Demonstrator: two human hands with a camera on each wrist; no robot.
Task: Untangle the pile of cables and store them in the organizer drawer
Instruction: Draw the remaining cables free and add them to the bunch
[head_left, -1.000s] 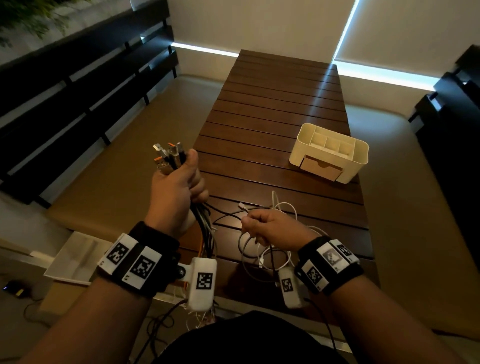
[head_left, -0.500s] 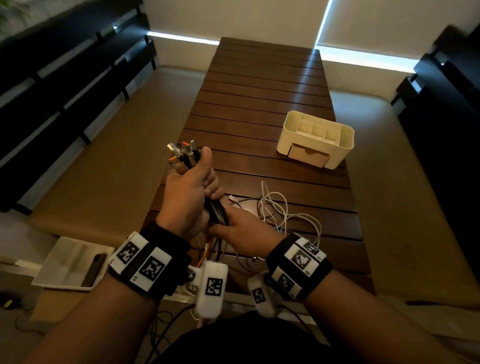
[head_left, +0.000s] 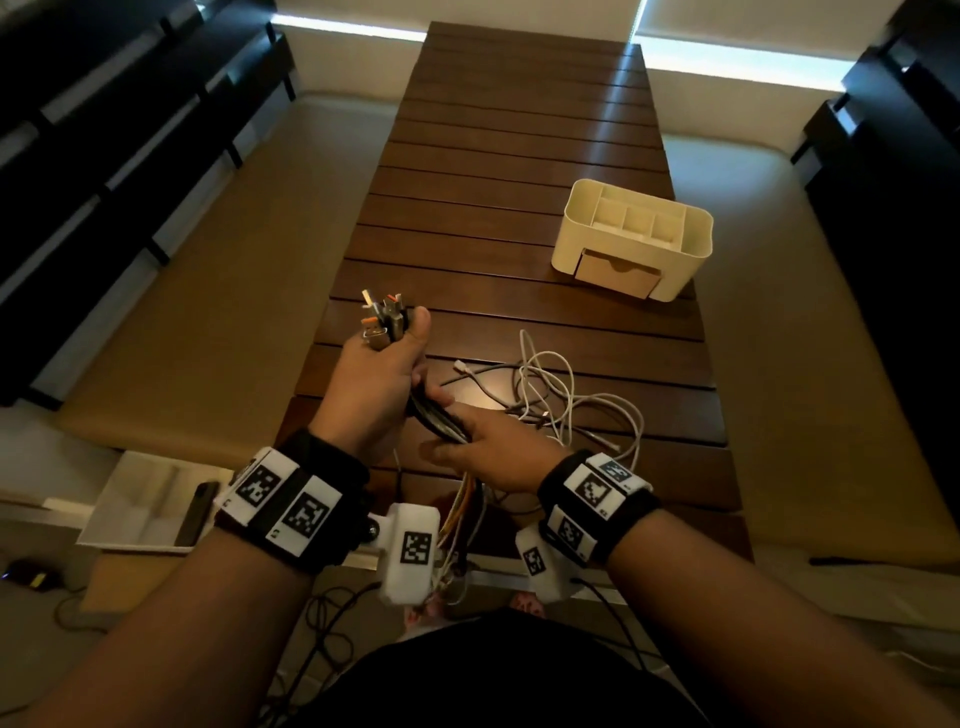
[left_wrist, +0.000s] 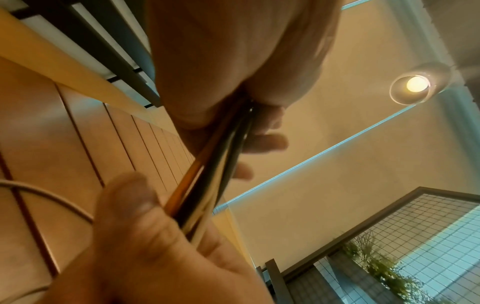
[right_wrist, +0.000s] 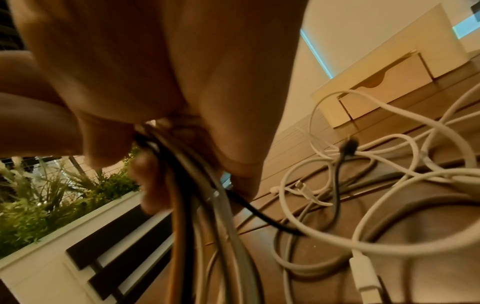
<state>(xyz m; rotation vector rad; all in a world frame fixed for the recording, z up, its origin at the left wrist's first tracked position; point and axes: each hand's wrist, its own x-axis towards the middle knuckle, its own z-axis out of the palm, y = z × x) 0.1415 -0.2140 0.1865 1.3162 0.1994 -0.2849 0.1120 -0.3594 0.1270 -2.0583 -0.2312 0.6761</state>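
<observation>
Right hand (head_left: 485, 451): nearest the body, fingers curled round the cable bundle (head_left: 435, 420) just below the other fist, likely to draw the strands straight. Left hand (head_left: 378, 385): closed tight on the same bundle, plug ends (head_left: 383, 323) gathered above the thumb (aligned, presumably so sorted cables stay together). Loose white and grey cables (head_left: 561, 395): tangled on the slatted table (head_left: 519, 156) just beyond the right hand, not yet sorted. Organizer (head_left: 631, 239): well beyond both hands, drawer (head_left: 617, 274) closed.
</observation>
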